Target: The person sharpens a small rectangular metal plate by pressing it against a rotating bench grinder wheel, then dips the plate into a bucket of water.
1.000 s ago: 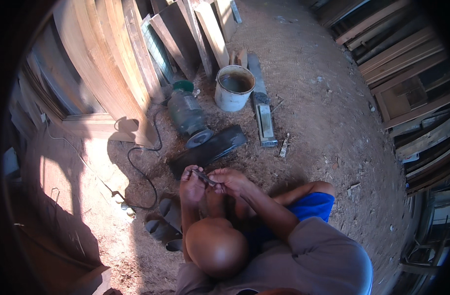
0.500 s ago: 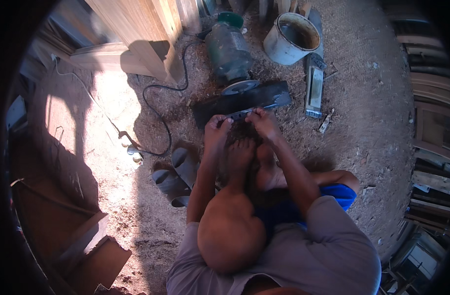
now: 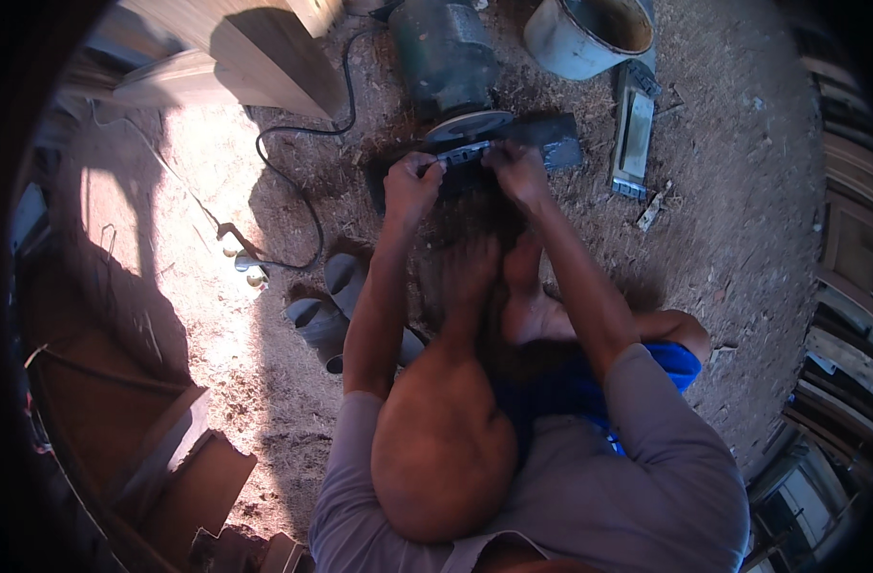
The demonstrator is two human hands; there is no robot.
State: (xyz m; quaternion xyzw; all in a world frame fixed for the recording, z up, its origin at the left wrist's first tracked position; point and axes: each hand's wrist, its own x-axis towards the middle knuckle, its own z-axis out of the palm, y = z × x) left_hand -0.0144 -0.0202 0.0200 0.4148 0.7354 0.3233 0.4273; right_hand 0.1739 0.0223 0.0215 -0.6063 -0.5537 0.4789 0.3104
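Note:
A narrow slotted metal blade (image 3: 465, 153) spans the gap between my hands, close against the pale grinding wheel (image 3: 469, 125) of a green bench grinder (image 3: 446, 59). My left hand (image 3: 414, 183) pinches its left end between thumb and fingers. At the other end, the fingers of my right hand (image 3: 518, 172) are closed on it. Beneath the wheel lies a dark flat board (image 3: 562, 143), partly covered by my hands. Whether the blade touches the wheel I cannot tell. My bare feet (image 3: 470, 272) rest just below the board.
A dirty white bucket (image 3: 572, 43) stands right of the grinder, with a long block in a holder (image 3: 636, 138) below it. A black cord (image 3: 264, 153) loops across the ground at left. Grey footwear-like objects (image 3: 322, 325) lie beside my left arm. Wooden planks (image 3: 255, 57) rise at upper left.
Both hands have moved forward, bringing the blade up to the grinding wheel. Before, it was held lower, near the board's front edge. The whole view has shifted slightly.

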